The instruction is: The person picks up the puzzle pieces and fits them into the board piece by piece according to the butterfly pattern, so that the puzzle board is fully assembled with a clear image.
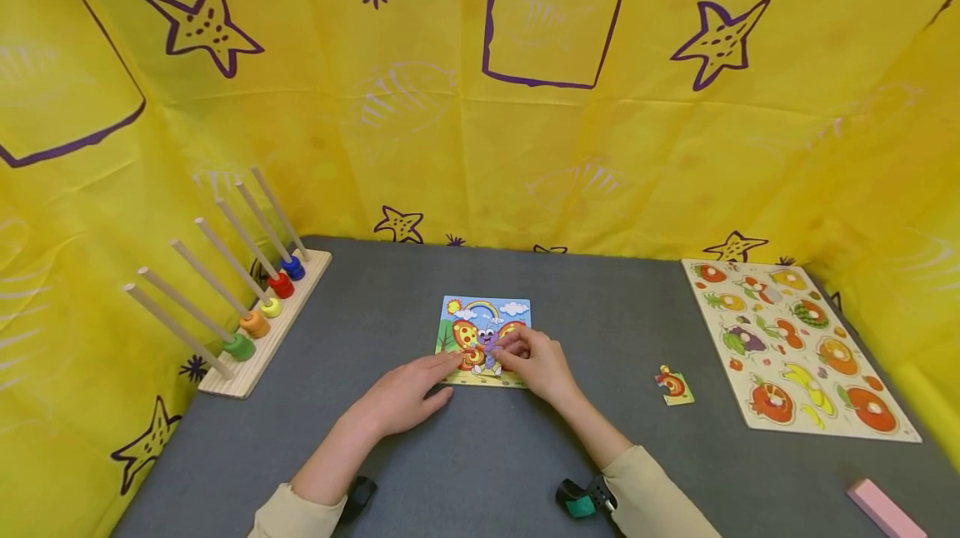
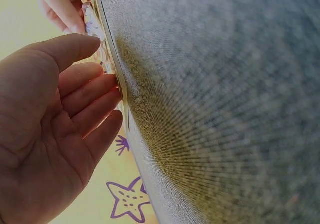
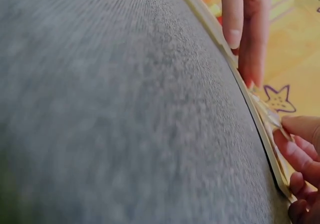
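Note:
A small butterfly jigsaw puzzle [image 1: 495, 309] lies on the dark table in front of me. My left hand [image 1: 408, 392] rests on its lower left part with the fingers nearly straight. Over the lower middle of the picture, my right hand [image 1: 542, 365] pinches a thin puzzle piece [image 3: 273, 118] between thumb and fingers. In the right wrist view that piece is tilted, close over the board. The right fingers cover the puzzle's lower right part. A loose puzzle piece [image 1: 677, 389] with an orange and red wing pattern lies to the right of the hands.
On the left stands a wooden peg rack [image 1: 225, 384] with coloured rings on its pegs. A fruit puzzle board [image 1: 765, 338] lies at the right, with a pink block [image 1: 885, 509] nearer me. Yellow patterned cloth [image 1: 465, 155] surrounds the table's back and sides.

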### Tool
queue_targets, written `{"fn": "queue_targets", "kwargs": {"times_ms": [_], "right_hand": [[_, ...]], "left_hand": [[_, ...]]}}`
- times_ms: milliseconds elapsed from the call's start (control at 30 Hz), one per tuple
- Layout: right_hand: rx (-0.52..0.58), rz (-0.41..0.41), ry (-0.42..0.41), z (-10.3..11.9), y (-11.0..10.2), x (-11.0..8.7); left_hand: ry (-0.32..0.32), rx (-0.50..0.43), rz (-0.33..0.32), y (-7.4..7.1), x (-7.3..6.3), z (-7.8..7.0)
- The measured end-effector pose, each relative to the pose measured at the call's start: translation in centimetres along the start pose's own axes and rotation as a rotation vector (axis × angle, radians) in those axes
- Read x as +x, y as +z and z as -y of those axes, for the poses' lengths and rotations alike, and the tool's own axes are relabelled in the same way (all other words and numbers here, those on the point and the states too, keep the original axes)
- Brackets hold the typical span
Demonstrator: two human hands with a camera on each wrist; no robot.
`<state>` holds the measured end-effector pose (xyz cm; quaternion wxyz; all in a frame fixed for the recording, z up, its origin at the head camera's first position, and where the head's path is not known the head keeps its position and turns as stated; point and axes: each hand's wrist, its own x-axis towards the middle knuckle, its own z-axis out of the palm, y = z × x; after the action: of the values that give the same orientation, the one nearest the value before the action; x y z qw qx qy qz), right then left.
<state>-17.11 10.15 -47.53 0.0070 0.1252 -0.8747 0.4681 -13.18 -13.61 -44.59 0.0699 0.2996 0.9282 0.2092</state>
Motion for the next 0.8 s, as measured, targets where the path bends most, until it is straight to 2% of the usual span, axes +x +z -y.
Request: {"fn": "queue_targets", "kwargs": {"times_ms": [167, 367, 800], "right_hand": [[-0.088, -0.038, -0.054, 0.02, 0.52, 0.1], [-0.174, -0.047, -0.111, -0.06, 0.79, 0.08], [-0.186, -0.045, -0.08, -0.07, 1.02, 0.07]], "left_hand": [[0.023, 0.01, -0.016, 0.1, -0.03, 0.05], [0.048, 0.074, -0.026, 0.17, -0.15, -0.1], [0.029, 0.118, -0.027, 0.22, -0.04, -0.59]]}}
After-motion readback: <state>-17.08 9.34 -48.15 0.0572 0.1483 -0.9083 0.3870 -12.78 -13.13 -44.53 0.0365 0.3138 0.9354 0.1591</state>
